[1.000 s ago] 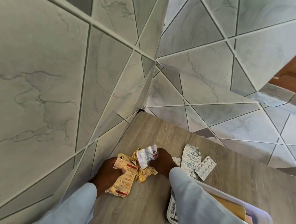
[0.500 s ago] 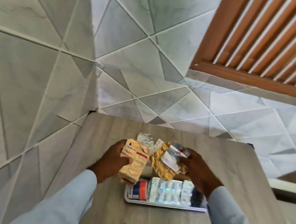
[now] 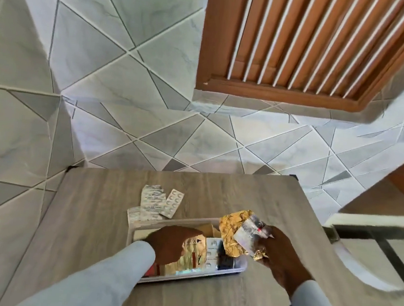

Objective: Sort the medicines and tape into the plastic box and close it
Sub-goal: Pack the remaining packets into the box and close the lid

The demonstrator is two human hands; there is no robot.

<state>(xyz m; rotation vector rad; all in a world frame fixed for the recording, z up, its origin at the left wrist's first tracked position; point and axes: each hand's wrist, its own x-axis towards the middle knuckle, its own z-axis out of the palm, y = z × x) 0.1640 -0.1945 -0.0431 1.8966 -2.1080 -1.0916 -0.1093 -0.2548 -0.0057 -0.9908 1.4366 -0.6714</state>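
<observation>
Left hand (image 3: 170, 244) now inside plastic box (image 3: 240, 270)

Blister strips (image 3: 160, 204) lie on the table (image 3: 206, 301) just behind the plastic box (image 3: 240, 270).

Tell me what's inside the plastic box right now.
The plastic box holds white blister strips, a dark packet and a yellow strip under the left hand, whose sleeve hides the left end.

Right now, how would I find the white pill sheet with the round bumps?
Look at the wooden table and find the plastic box. Just behind its far left corner lie some flat medicine strips. The white pill sheet is the rightmost, and it alone shows rows of round bumps, unlike the printed foil strip beside it.
</observation>
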